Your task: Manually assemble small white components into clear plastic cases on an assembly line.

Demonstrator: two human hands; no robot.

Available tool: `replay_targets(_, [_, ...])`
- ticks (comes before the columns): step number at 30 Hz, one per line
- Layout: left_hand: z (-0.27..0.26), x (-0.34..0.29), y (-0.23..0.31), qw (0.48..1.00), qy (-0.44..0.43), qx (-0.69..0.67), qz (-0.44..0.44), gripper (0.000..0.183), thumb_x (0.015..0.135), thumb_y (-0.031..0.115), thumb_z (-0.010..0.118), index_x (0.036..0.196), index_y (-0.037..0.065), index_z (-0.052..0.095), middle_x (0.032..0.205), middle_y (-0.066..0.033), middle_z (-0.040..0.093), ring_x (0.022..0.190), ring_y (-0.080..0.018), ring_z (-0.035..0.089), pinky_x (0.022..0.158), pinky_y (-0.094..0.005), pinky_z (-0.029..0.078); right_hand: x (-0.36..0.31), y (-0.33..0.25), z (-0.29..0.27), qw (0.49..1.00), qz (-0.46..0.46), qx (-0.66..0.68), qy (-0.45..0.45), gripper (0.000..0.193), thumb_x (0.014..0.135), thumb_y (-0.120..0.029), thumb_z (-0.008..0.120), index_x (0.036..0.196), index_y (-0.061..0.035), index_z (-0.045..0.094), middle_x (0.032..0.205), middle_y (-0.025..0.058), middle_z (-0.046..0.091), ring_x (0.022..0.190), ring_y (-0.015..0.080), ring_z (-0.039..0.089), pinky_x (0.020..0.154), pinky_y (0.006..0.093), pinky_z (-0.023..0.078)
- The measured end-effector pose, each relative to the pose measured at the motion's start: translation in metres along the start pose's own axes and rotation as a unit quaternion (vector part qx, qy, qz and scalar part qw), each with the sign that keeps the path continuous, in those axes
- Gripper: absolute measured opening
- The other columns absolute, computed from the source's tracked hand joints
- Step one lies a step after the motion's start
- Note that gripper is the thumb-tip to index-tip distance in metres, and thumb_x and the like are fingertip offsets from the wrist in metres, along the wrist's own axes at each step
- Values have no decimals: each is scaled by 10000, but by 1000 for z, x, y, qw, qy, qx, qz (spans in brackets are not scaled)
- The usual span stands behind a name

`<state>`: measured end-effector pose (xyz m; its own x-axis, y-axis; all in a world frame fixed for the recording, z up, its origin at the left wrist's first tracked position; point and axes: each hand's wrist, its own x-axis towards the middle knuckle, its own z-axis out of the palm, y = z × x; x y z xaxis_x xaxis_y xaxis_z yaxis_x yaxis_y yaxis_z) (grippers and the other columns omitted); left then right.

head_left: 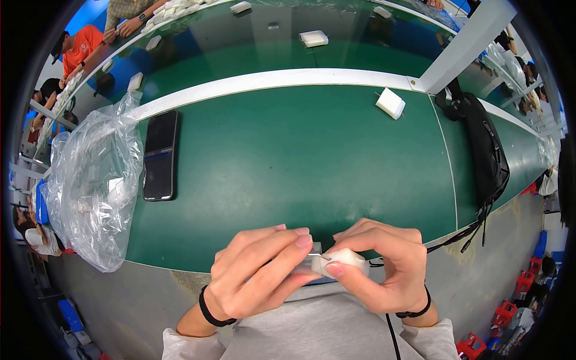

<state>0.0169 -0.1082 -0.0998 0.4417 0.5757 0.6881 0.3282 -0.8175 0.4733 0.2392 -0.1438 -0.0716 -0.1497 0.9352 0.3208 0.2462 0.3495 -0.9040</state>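
Observation:
Close to my body, at the table's near edge, my two hands meet. Pinched between the thumb and fingers of my right hand [384, 259] is a small white block [347, 258] with rounded edges, like a charger housing. My left hand [258, 273] is closed against the block's left side. Its fingers cover most of a greyish piece [316, 248], and a thin metal tip shows beside it, touching or nearly touching the block. What the left fingers hold is mostly hidden. A similar white block [391, 103] with thin prongs lies at the far right of the table.
A green table [282, 150] spreads before me, bounded at the back by a white rail [270, 80]. On its left lie a dark phone [160, 156] and a clear plastic bag [96, 186]. A black bag [485, 150] with straps rests at right. Beyond the rail sits another white block [314, 39]; people work farther off.

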Motion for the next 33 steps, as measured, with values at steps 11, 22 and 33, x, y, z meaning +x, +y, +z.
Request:
replay_targets(11, [-3, 8, 2, 1000, -17, -12, 8, 503, 717, 114, 913, 1171, -31, 753, 1101, -144, 757, 879, -285, 715, 761, -360, 653, 1, 1, 0, 998, 59, 37, -10, 199, 850, -52, 838, 1003, 31, 743, 870, 117, 769, 716, 178, 718, 649, 274, 528])
replay_targets(22, [-5, 9, 2, 999, -40, -16, 14, 505, 716, 129, 910, 1171, -27, 756, 1091, -138, 756, 871, -281, 721, 740, -351, 651, -5, -1, -5, 993, 88, 51, -53, 211, 838, -54, 839, 1008, 28, 745, 846, 125, 758, 738, 171, 728, 688, 267, 541])
replay_targets(33, [-4, 7, 4, 999, -33, -19, 19, 491, 722, 155, 925, 1150, -23, 763, 1050, -131, 763, 844, -268, 727, 758, -370, 662, -13, 6, 6, 994, 18, 86, 59, 205, 808, 76, 780, 1008, 33, 782, 942, 141, 794, 789, 196, 767, 688, 269, 579])
